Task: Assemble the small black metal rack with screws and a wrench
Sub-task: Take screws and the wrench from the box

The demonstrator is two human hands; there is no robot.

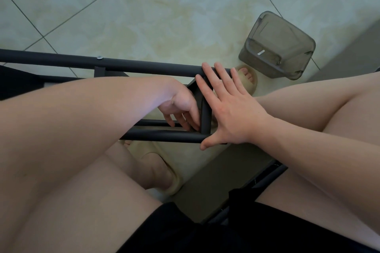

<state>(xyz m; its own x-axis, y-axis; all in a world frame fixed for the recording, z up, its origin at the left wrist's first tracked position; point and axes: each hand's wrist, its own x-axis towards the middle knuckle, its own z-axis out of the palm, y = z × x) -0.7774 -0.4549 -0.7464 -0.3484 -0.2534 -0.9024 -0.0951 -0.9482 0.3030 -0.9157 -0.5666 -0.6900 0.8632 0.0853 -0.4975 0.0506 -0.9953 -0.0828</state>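
Observation:
The black metal rack (156,135) lies on its side across my knees, its long tubes running left to right. One screw head (100,57) shows on the far tube. My right hand (228,109) presses flat against the rack's right end, fingers straight and spread, thumb under the near tube. My left hand (183,111) reaches inside the frame, its fingers curled down at the inner corner where the short upright meets the near tube. A small glint shows between those fingers; what they hold is hidden. No wrench is visible.
A grey translucent plastic box (277,47) stands on the tiled floor at the right, with a small white piece and a screw inside. My feet in beige slippers (164,172) are under the rack. The black frame of my seat (267,176) is below.

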